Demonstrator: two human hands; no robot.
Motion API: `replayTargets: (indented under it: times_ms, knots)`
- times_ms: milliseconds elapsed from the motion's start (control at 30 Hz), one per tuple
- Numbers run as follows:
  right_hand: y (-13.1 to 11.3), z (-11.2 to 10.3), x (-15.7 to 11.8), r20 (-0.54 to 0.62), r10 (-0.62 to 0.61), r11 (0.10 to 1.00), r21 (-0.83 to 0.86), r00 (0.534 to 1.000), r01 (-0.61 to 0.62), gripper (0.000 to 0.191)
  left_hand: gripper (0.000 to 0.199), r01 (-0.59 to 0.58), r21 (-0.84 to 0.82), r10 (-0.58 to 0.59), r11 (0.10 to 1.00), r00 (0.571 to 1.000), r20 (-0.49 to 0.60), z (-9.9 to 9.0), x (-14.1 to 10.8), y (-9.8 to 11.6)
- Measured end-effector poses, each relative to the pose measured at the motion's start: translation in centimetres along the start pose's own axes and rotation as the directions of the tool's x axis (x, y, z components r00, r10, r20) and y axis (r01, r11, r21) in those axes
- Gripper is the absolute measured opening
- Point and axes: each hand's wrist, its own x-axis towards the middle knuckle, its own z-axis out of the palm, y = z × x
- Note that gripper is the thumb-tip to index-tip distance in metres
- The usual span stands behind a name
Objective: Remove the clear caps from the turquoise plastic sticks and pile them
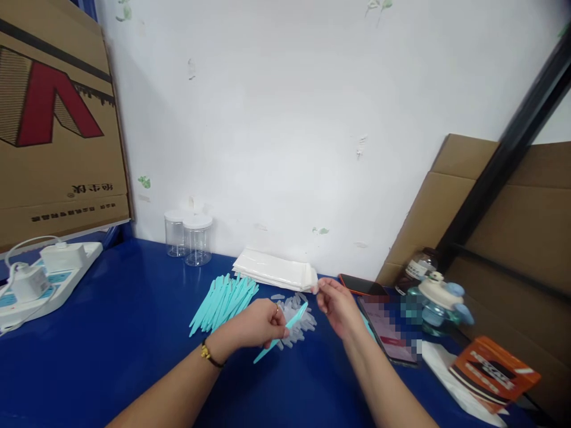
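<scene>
The left hand [266, 321] pinches a teal stick [297, 315] near its middle, above the pile of clear pieces [307, 323]; a light, steady grip should keep both ends free. Right of the pile, the right hand [335, 302] has fingertips nearly meeting, perhaps on something too small to tell.

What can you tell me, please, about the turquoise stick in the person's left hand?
The turquoise stick is long and slim, tapers towards its ends and looks like plastic. The left hand grips it partway along, hiding part of it. It slants, its far end pointing away and to the right, in front of the translucent pieces; whether it touches them is unclear.
</scene>
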Motion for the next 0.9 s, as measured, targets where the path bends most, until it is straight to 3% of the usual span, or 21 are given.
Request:
replayTargets:
  times_ms: [67, 133, 233, 367, 467, 533, 633, 700, 800, 900]
  knots:
    - [0.3, -0.7, 0.3, -0.007, -0.015, 0.99, -0.138, 1.0, 0.014, 0.024, 0.031, 0.019, 0.032, -0.018, 0.999, 0.999, -0.033, -1.0, -0.4, 0.0]
    - [1.0, -0.8, 0.5, 0.027, -0.012, 0.925, -0.379, 1.0, 0.022, 0.022, 0.029, 0.065, 0.093, -0.05, 0.994, 0.987, -0.154, -2.4, -0.7, -0.3]
    - [1.8, -0.3, 0.7, 0.075, -0.026, 0.721, -0.69, 0.997, 0.071, 0.019, 0.026, 0.203, 0.207, -0.13, 0.957, 0.938, -0.321, -4.6, -0.8, -1.7]
    - [0.1, -1.6, 0.3, 0.099, -0.129, 0.41, -0.9, 0.987, 0.144, 0.014, 0.024, 0.367, 0.25, -0.258, 0.896, 0.888, -0.381, -6.4, -1.0, -3.5]
    - [-2.4, -4.0, -0.6, 0.003, -0.059, 0.186, -0.982, 0.998, 0.014, 0.014, 0.027, 0.41, 0.239, -0.291, 0.88, 0.865, -0.409, -6.6, -1.0, -4.2]
    - [-3.3, -5.1, -1.3, -0.078, 0.061, 0.091, -0.992, 0.995, -0.083, 0.017, 0.032, 0.418, 0.237, -0.295, 0.877, 0.857, -0.422, -6.5, -0.8, -4.5]
    - [-3.0, -5.3, -1.8, -0.161, 0.336, 0.078, -0.977, 0.928, -0.197, 0.021, 0.037, 0.426, 0.247, -0.287, 0.87, 0.847, -0.448, -6.6, -0.6, -4.9]
    - [-2.1, -4.8, -1.9, -0.165, 0.438, 0.108, -0.966, 0.884, -0.234, 0.02, 0.039, 0.417, 0.263, -0.258, 0.87, 0.839, -0.48, -6.7, -0.5, -4.8]
    - [-1.1, -3.9, -1.9, -0.145, 0.415, 0.128, -0.968, 0.898, -0.216, 0.016, 0.038, 0.352, 0.28, -0.177, 0.893, 0.847, -0.501, -6.5, -0.4, -4.0]
    - [-0.8, -3.6, -1.9, -0.163, 0.337, 0.103, -0.973, 0.927, -0.208, 0.016, 0.033, 0.22, 0.258, -0.085, 0.941, 0.89, -0.448, -5.1, -0.3, -2.5]
